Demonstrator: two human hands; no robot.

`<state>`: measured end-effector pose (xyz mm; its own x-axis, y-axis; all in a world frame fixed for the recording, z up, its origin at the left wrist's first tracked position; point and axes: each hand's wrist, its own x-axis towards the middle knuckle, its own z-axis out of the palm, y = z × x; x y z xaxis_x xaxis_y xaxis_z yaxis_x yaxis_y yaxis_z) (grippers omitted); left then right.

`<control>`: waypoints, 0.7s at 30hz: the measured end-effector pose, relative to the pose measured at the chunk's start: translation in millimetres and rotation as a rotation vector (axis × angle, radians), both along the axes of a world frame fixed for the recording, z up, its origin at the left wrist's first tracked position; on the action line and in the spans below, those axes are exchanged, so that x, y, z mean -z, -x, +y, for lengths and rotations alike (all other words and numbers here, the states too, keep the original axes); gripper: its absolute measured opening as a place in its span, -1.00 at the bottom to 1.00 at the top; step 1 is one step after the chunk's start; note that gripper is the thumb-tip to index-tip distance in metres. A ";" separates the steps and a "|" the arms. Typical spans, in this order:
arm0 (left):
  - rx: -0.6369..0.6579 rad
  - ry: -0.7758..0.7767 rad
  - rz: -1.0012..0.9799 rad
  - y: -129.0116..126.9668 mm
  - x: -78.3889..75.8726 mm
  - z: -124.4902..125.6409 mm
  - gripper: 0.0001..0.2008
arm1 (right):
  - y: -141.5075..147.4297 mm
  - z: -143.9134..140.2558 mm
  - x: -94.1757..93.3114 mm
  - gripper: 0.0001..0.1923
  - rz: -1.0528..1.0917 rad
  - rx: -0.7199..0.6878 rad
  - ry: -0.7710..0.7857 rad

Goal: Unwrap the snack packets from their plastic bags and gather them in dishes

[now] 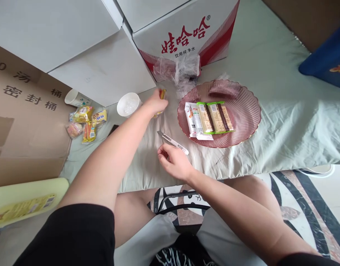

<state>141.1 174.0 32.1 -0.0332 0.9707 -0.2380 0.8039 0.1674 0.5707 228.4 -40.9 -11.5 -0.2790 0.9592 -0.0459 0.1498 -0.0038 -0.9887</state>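
Note:
My left hand (158, 103) is reaching forward across the cloth, closed on a small yellow-and-red snack packet (162, 94) that the fingers partly cover. A white bowl (129, 105) stands just left of it. Close to the cloth's front edge, my right hand (176, 162) is loosely curled, with a gap between thumb and fingers and nothing visible in them. Right behind its knuckles lies a white utility knife (172, 142), blade end pointing left. On the right, a pink ribbed glass plate (246, 122) bears several wrapped bars (214, 117) in a row.
Several small snack packets (88, 122) lie at the left by a tipped paper cup (77, 98). Crumpled clear wrapping (186, 70) sits against the white-and-red carton (186, 31) at the back. A brown carton (28, 103) borders the left, a blue object (325, 55) the right.

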 end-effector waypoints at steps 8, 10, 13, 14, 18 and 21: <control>-0.086 0.045 -0.838 51.1 -40.3 -109.9 -0.30 | -7.2 -11.0 0.7 -0.95 0.053 0.050 -0.101; -0.131 0.115 -0.976 64.6 -27.1 -147.9 -0.27 | -7.3 -12.9 4.5 -0.83 0.116 0.120 -0.096; -0.201 0.219 -1.115 73.9 6.6 -191.4 -0.19 | -2.1 -13.7 14.0 -0.56 0.295 0.171 0.008; -0.214 0.239 -1.139 74.5 17.3 -201.0 -0.16 | 0.3 -13.7 17.3 -0.49 0.348 0.164 0.041; -0.023 0.206 -1.113 75.2 41.5 -214.8 -0.11 | 5.0 -12.1 25.7 -0.51 0.349 0.149 0.117; 0.159 0.144 -1.032 79.6 44.2 -208.7 -0.16 | 2.1 -8.7 26.7 -0.57 0.315 0.184 0.137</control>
<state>61.5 -34.6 -12.1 0.3766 0.9062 -0.1921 -0.0416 0.2237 0.9738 226.3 -49.6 -38.2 -0.1239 0.9854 -0.1168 -0.1765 -0.1377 -0.9746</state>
